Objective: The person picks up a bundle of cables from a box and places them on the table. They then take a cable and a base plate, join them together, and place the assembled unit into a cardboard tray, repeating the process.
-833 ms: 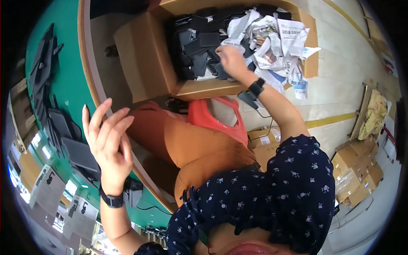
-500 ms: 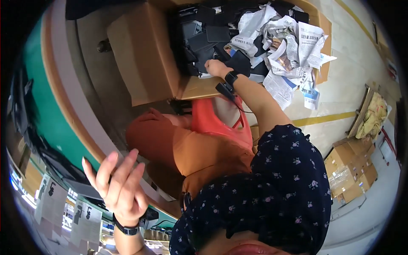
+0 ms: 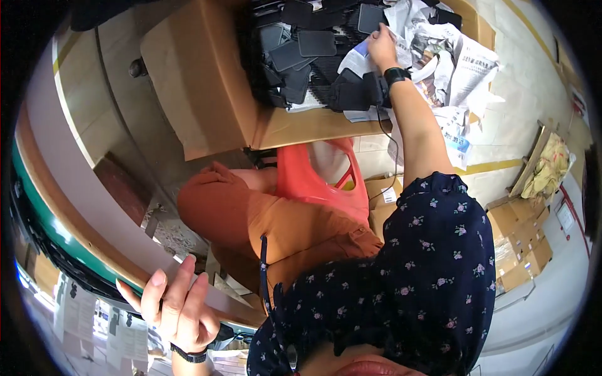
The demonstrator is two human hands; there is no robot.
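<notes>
Brown cardboard forms the open box [image 3: 313,130] in which dark flat pieces [image 3: 318,44] lie loosely heaped. Crumpled newspaper [image 3: 473,69] covers its right side, probably as padding. Our right hand [image 3: 382,49] reaches in at the paper; its fingers are bent, and we cannot tell whether they pinch anything. Our left hand [image 3: 182,310] hangs beside the tabletop [image 3: 63,230], fingers loosely curled and apart, nothing visible in them, presumably clear of the reach. We note: tabletop green, wood-edged; red plastic seat [image 3: 295,174] near the box; pale floor [image 3: 527,94]; stacked cartons [image 3: 520,250] at right.
</notes>
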